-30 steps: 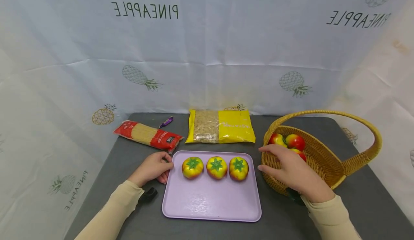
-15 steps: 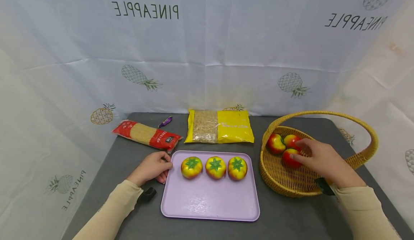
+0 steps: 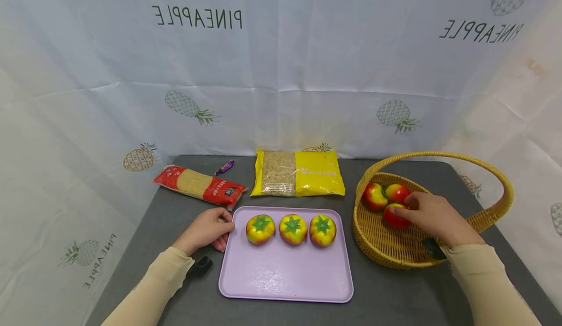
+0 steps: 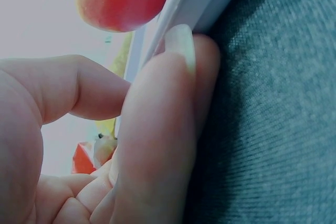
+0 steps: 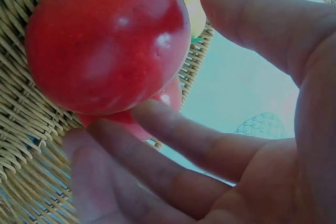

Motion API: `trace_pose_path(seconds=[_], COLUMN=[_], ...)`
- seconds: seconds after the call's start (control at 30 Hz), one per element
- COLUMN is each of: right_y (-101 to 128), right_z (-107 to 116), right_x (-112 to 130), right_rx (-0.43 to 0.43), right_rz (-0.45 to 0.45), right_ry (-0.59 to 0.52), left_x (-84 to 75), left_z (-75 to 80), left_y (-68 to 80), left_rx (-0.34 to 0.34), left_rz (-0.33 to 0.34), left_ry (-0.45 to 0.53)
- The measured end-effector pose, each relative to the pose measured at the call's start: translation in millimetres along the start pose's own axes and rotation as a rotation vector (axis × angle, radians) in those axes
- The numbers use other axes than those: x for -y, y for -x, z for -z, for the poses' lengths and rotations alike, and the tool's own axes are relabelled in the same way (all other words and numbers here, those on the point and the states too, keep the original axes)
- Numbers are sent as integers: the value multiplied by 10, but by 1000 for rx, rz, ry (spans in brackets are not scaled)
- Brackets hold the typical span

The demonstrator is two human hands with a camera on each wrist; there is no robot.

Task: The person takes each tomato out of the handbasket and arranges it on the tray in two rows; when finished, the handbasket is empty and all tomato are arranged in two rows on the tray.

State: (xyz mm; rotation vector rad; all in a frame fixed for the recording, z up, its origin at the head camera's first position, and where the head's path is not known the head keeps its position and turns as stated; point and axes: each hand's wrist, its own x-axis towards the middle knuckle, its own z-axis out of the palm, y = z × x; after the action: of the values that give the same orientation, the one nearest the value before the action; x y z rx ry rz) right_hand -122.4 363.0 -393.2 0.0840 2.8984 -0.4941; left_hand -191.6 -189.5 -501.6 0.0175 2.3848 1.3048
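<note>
Three yellow-and-red persimmons (image 3: 293, 229) with green leafy tops sit in a row on the lilac tray (image 3: 285, 279). My left hand (image 3: 208, 229) is at the tray's left side, thumb and fingertips pinching its rim in the left wrist view. On the right, my right hand (image 3: 441, 216) reaches into the wicker basket (image 3: 373, 248). Its thumb and fingers spread about the nearest red persimmon (image 5: 105, 40), with fingertips right at the fruit and a gap by the thumb in the right wrist view. Two more red-yellow persimmons (image 3: 374, 196) lie behind it in the basket.
A yellow bag (image 3: 320, 172) lies behind the tray. To its left are a red-ended noodle pack (image 3: 199, 184) and a small purple-wrapped candy (image 3: 225, 167). The basket's tall handle (image 3: 439, 154) arches over its opening. A white pineapple-print cloth (image 3: 281, 72) hangs behind the grey table (image 3: 175, 311).
My right hand has moved right from the basket's left rim into the basket, and its thumb and fingers have come about the front persimmon. The left hand stays at the tray.
</note>
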Motion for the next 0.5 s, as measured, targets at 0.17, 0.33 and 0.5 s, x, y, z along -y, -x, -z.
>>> trace_pose_path(seconds=[0.17,0.33,0.5], right_y=[-31,-35,-28], right_z=[-1,-17,-7], right_x=[4,18,53], right_rx=[19,34,41], right_rz=[-11,-20,-20], right_ry=[16,13,10], left_x=[12,4,5], left_z=[-9,-12,-4], left_y=[-4,-2,-6], left_rx=[-3,-4,-3], left_rz=[2,7,4], left_ry=[-5,-17,-17])
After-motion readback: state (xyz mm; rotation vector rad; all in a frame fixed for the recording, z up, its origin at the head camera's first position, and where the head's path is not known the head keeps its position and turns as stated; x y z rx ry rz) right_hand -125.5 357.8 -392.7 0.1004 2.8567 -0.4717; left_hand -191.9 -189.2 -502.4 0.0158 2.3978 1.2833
